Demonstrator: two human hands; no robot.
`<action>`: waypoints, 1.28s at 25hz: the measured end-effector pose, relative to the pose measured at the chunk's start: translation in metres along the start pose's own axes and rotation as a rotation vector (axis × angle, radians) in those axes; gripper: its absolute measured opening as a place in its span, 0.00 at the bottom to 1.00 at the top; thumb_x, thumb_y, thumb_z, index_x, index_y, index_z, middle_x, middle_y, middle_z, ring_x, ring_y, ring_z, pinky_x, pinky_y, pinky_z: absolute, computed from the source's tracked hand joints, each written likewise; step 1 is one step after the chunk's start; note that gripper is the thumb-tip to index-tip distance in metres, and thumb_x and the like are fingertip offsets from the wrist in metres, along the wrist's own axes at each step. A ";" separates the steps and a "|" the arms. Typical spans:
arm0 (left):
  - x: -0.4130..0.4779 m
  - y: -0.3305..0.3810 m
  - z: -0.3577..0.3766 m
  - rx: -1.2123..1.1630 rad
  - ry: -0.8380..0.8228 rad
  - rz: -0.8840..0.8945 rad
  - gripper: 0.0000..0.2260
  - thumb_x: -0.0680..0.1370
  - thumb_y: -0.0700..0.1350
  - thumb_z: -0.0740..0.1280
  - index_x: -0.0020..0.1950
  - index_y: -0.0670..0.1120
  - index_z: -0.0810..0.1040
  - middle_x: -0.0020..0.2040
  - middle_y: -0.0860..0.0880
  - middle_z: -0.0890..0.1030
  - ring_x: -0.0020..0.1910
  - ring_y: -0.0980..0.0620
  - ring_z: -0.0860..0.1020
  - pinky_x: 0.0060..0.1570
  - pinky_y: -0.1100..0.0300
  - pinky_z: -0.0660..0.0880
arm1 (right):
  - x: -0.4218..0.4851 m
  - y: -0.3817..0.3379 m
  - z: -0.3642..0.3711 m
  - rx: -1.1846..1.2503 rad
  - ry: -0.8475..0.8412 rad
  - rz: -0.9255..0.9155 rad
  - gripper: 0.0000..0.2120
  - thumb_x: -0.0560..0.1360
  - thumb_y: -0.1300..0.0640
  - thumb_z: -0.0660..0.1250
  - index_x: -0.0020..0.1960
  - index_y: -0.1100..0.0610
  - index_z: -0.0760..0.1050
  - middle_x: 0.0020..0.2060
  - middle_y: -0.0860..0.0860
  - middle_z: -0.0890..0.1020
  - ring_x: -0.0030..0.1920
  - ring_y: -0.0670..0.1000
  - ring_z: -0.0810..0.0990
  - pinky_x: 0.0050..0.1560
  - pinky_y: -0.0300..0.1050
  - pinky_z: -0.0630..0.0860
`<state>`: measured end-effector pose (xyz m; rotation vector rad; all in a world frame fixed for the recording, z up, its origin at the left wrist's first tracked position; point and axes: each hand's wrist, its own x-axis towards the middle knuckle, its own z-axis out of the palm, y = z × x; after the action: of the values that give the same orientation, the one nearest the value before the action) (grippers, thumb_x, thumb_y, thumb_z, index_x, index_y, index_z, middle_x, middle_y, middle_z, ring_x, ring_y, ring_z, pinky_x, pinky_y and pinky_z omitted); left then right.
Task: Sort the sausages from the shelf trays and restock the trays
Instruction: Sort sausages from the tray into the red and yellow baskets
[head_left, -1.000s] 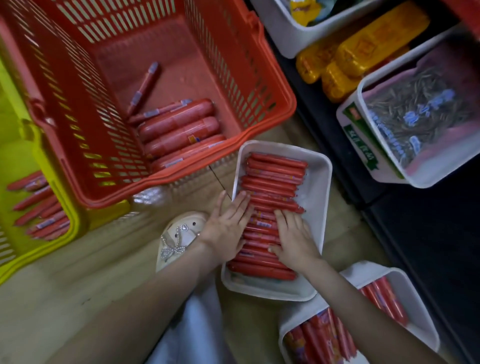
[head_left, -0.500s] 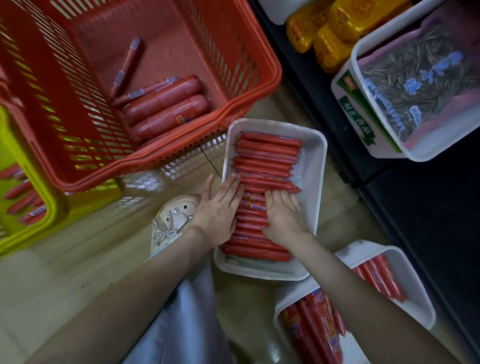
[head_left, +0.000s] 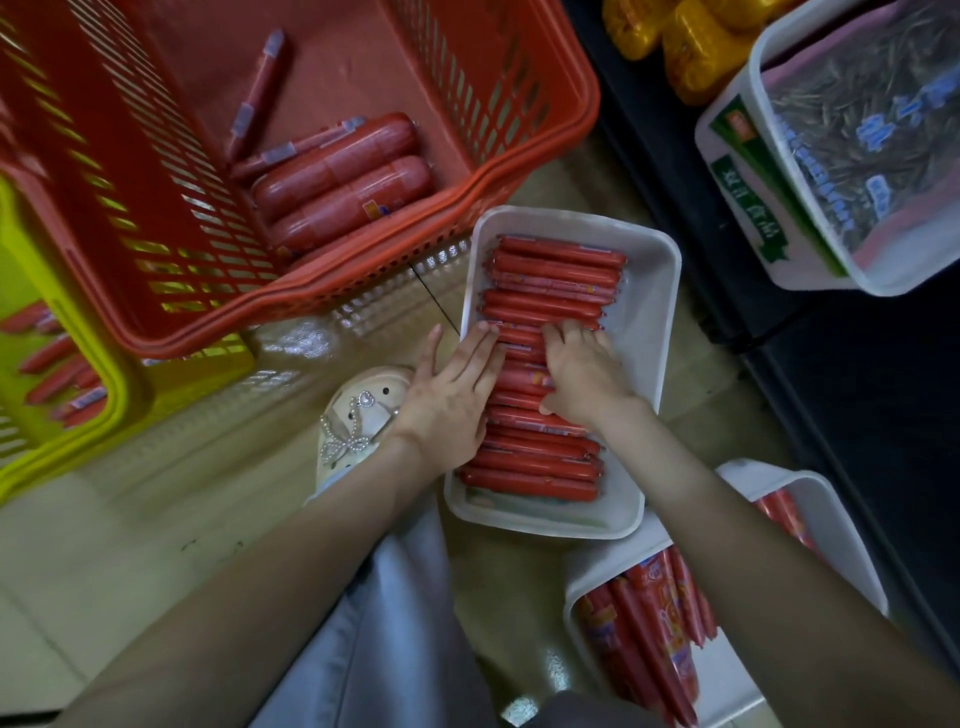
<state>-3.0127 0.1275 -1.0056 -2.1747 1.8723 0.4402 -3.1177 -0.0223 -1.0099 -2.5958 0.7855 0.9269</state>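
A white tray (head_left: 650, 322) sits on the floor, holding a row of thin red sausages (head_left: 553, 267) stacked crosswise. Both hands lie palm down on the middle of the row. My left hand (head_left: 451, 397) covers the sausages' left ends, its fingers spread and its thumb over the tray's left rim. My right hand (head_left: 584, 371) presses the right half, fingertips slightly bent. Neither hand lifts anything. A second white tray (head_left: 836, 525) at the lower right holds longer red sausages (head_left: 652, 629) and is partly hidden by my right forearm.
A red basket (head_left: 363, 283) with thick sausages (head_left: 340, 179) stands behind the tray. A yellow-green basket (head_left: 122, 387) with thin sausages is at the left. A dark shelf on the right carries a tub of seeds (head_left: 737, 171) and yellow packets (head_left: 693, 44). My shoe (head_left: 358, 421) is beside the tray.
The view has shifted, so the baskets and tray sit higher in frame. Both hands stay on the sausage row, and the right hand's fingers have bent a little.
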 end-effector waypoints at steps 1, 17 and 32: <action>0.000 0.000 0.000 -0.011 0.009 0.011 0.33 0.76 0.53 0.58 0.77 0.42 0.54 0.78 0.42 0.52 0.77 0.46 0.48 0.73 0.38 0.43 | 0.004 0.000 -0.005 -0.018 0.002 0.007 0.48 0.63 0.50 0.78 0.73 0.59 0.55 0.65 0.57 0.67 0.66 0.56 0.65 0.68 0.47 0.57; -0.021 0.004 -0.163 -1.911 -0.364 -0.422 0.08 0.79 0.46 0.65 0.58 0.51 0.73 0.47 0.48 0.78 0.46 0.52 0.77 0.46 0.61 0.73 | -0.117 -0.002 -0.098 1.856 -0.035 0.212 0.20 0.63 0.64 0.72 0.56 0.61 0.78 0.47 0.61 0.83 0.48 0.61 0.83 0.52 0.57 0.80; -0.239 0.028 -0.379 -1.970 0.106 0.003 0.22 0.77 0.37 0.67 0.68 0.53 0.70 0.53 0.49 0.82 0.42 0.51 0.82 0.34 0.56 0.80 | -0.362 -0.112 -0.258 2.069 0.235 -0.380 0.13 0.68 0.64 0.66 0.52 0.64 0.77 0.40 0.58 0.85 0.40 0.55 0.85 0.38 0.47 0.81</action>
<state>-3.0450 0.2028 -0.5642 -2.7806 1.2630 3.1472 -3.1583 0.1053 -0.5714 -0.8335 0.5863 -0.3838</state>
